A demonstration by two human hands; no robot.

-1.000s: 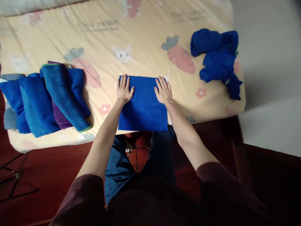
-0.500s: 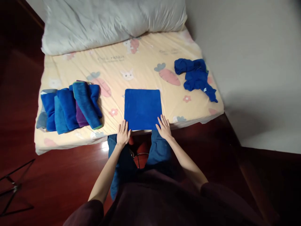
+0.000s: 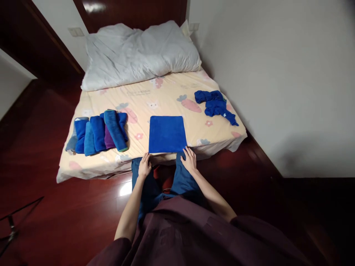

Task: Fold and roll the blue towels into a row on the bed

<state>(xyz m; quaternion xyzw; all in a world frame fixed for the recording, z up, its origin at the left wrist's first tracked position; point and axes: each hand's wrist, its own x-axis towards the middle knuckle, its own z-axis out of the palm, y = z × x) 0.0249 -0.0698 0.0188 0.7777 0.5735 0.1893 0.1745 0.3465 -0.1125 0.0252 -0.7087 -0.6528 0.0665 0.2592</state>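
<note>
A blue cloth [image 3: 167,134] lies flat and smooth at the front edge of the bed [image 3: 155,96]. At its near left corner is my left hand [image 3: 144,166], fingers fairly straight and pointing at the cloth's edge. My right hand [image 3: 189,159] is by the near right corner, fingers spread, with the fingertips at the corner. Neither hand lifts the cloth. On the left of the bed several rolled towels [image 3: 97,133] in blue, grey and purple lie side by side, one across the top. A crumpled blue cloth pile [image 3: 216,105] rests on the right.
A pale quilt [image 3: 138,53] fills the far end of the bed, before a dark headboard [image 3: 133,13]. The wall [image 3: 266,81] runs along the right side. A thin black stand [image 3: 12,231] is on the floor at the lower left.
The view has tilted up, showing the headboard and more wall. Both hands have slid back from the cloth's sides to its near corners. The cloth still lies flat.
</note>
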